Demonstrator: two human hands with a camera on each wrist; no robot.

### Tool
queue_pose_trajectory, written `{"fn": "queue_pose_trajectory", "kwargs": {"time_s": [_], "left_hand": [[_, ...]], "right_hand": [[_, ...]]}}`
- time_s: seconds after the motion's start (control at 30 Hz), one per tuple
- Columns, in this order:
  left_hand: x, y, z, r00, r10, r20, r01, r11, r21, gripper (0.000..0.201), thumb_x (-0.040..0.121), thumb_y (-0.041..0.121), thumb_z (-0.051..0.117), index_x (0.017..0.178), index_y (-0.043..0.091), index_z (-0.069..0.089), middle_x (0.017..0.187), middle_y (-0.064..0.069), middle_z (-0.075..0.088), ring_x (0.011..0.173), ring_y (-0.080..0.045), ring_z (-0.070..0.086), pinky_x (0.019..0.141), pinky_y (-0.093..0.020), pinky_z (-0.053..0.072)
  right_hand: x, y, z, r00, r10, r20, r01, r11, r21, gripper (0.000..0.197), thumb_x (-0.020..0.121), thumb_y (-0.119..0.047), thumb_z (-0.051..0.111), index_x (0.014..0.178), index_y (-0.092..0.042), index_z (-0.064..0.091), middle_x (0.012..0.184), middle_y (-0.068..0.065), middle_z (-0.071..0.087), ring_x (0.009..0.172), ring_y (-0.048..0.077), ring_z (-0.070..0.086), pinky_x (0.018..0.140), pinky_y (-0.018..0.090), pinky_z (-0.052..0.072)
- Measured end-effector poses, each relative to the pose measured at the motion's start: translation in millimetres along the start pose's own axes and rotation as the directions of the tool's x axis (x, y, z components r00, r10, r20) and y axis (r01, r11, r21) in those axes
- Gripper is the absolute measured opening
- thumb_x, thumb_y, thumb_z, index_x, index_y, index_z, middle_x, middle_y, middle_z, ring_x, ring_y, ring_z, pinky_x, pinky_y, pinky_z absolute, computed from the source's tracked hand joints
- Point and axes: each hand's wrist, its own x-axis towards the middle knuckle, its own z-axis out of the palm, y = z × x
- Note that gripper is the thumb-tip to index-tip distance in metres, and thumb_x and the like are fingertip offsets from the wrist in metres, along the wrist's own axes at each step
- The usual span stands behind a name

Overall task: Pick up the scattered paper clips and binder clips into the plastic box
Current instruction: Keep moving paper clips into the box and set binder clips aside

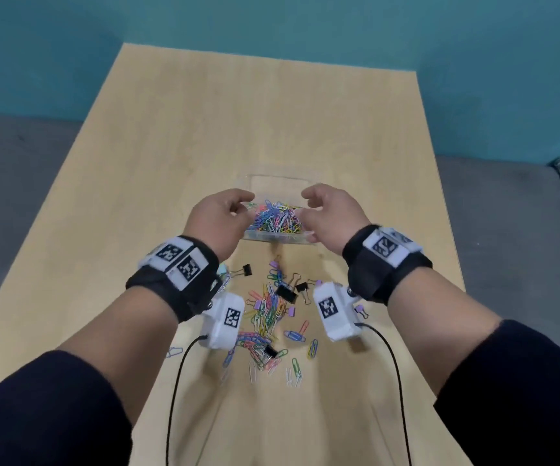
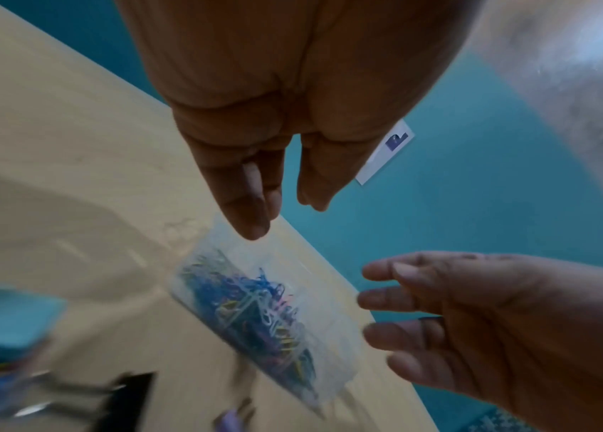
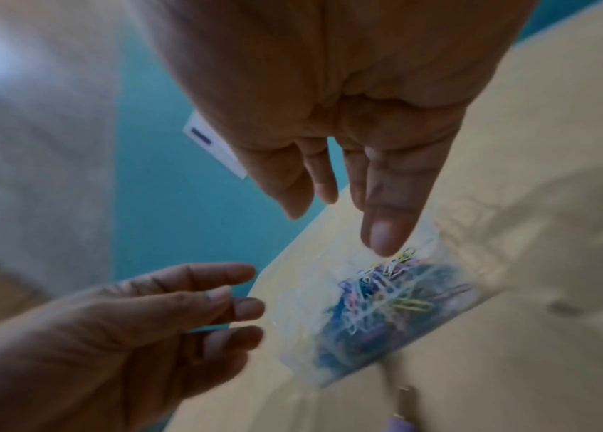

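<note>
A clear plastic box [image 1: 276, 238] sits mid-table, holding a heap of coloured paper clips [image 1: 276, 218]. My left hand [image 1: 240, 206] hovers over its left end and my right hand [image 1: 309, 200] over its right end. Both have loosely spread fingers and hold nothing. In the left wrist view the left fingers [image 2: 255, 210] hang above the box [image 2: 333, 330]; in the right wrist view the right fingers [image 3: 381, 228] point down at it [image 3: 298, 318]. More paper clips [image 1: 268, 317] lie scattered nearer to me, with black binder clips [image 1: 287, 293] among them.
The light wooden table [image 1: 238, 129] has bare surface beyond the box and to both sides. Grey floor and a teal wall surround it. Wrist-camera cables [image 1: 177, 375] hang over the near table area. Another black binder clip [image 1: 246, 270] lies below my left wrist.
</note>
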Motion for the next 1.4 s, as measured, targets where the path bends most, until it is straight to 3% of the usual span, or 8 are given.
{"fn": "queue_pose_trajectory", "kwargs": {"time_s": [0.13,0.23,0.33,0.67,0.87,0.97,1.1,1.4], "left_hand": [[-46.8,-35.8,-11.7,0.999,0.007,-0.048,0.002,0.982,0.19,0.024,0.085,0.019,0.062,0.108,0.024,0.067,0.098,0.003,0.065,0.086,-0.015,0.061,0.086,-0.032,0.048],[-91.5,-61.9,-10.2,0.998,0.004,-0.059,0.012,0.959,0.282,0.023,0.086,0.015,0.062,0.108,0.022,0.068,0.099,0.004,0.062,0.087,-0.011,0.057,0.08,-0.024,0.04],[-124.8,-83.8,-3.1,0.998,0.048,-0.044,-0.031,0.947,0.319,0.023,0.084,0.011,0.064,0.105,0.02,0.069,0.095,0.005,0.061,0.084,-0.013,0.058,0.077,-0.027,0.043],[-162.9,-95.7,18.2,0.991,0.131,-0.006,-0.12,0.922,0.369,0.02,0.084,0.016,0.064,0.103,0.018,0.07,0.084,0.006,0.057,0.076,-0.014,0.058,0.066,-0.024,0.039],[-167.6,-95.5,10.9,0.997,0.082,0.003,-0.077,0.928,0.365,0.029,0.081,0.026,0.054,0.104,0.02,0.069,0.081,0.006,0.057,0.077,-0.017,0.059,0.068,-0.029,0.045],[-169.3,-96.4,7.4,0.998,0.066,-0.013,-0.056,0.915,0.4,0.02,0.085,0.018,0.061,0.103,0.02,0.069,0.08,0.008,0.057,0.076,-0.016,0.059,0.066,-0.031,0.046],[-172.1,-99.5,4.1,0.999,0.029,-0.024,-0.015,0.9,0.435,0.022,0.082,0.012,0.068,0.103,0.02,0.07,0.081,0.008,0.057,0.076,-0.017,0.059,0.066,-0.028,0.042],[-169.3,-105.3,2.9,0.999,0.045,-0.009,-0.035,0.877,0.479,0.022,0.083,0.015,0.067,0.105,0.019,0.069,0.082,0.005,0.057,0.077,-0.021,0.06,0.064,-0.027,0.041]], "right_hand": [[-62.9,31.2,8.9,0.951,-0.28,0.128,0.304,0.787,-0.536,0.032,0.087,-0.007,0.045,0.116,-0.012,0.059,0.109,0.011,0.057,0.096,0.031,0.053,0.079,0.04,0.047],[-105.7,63.1,31.0,0.896,-0.262,0.359,0.444,0.548,-0.709,0.047,0.071,-0.001,0.052,0.116,-0.015,0.057,0.1,0.007,0.057,0.087,0.028,0.047,0.068,0.04,0.045],[-126.0,83.0,47.8,0.901,-0.231,0.368,0.435,0.475,-0.765,0.073,0.056,-0.001,0.061,0.126,-0.015,0.051,0.094,0.007,0.054,0.081,0.028,0.045,0.064,0.039,0.041],[-148.8,76.9,51.3,0.943,-0.039,0.332,0.316,0.425,-0.848,0.077,0.079,-0.008,0.042,0.15,-0.015,0.012,0.117,0.01,0.052,0.102,0.032,0.044,0.084,0.043,0.033],[-164.0,89.4,36.1,0.956,0.051,0.29,0.247,0.401,-0.882,0.085,0.079,-0.009,0.042,0.149,-0.012,-0.006,0.108,0.009,0.058,0.095,0.029,0.051,0.073,0.04,0.031],[-166.0,94.3,29.3,0.966,0.09,0.241,0.191,0.377,-0.906,0.083,0.077,-0.009,0.04,0.149,-0.007,0.0,0.111,0.009,0.058,0.094,0.031,0.053,0.072,0.04,0.033],[-157.4,93.3,37.1,0.976,-0.024,0.214,0.208,0.364,-0.908,0.08,0.065,-0.011,0.052,0.143,-0.007,0.036,0.108,0.013,0.059,0.096,0.036,0.051,0.075,0.046,0.041],[-124.2,82.7,36.7,0.954,-0.067,0.291,0.297,0.31,-0.903,0.076,0.083,-0.02,0.047,0.149,-0.019,0.011,0.153,0.018,0.015,0.14,0.042,0.007,0.109,0.061,0.011]]}}
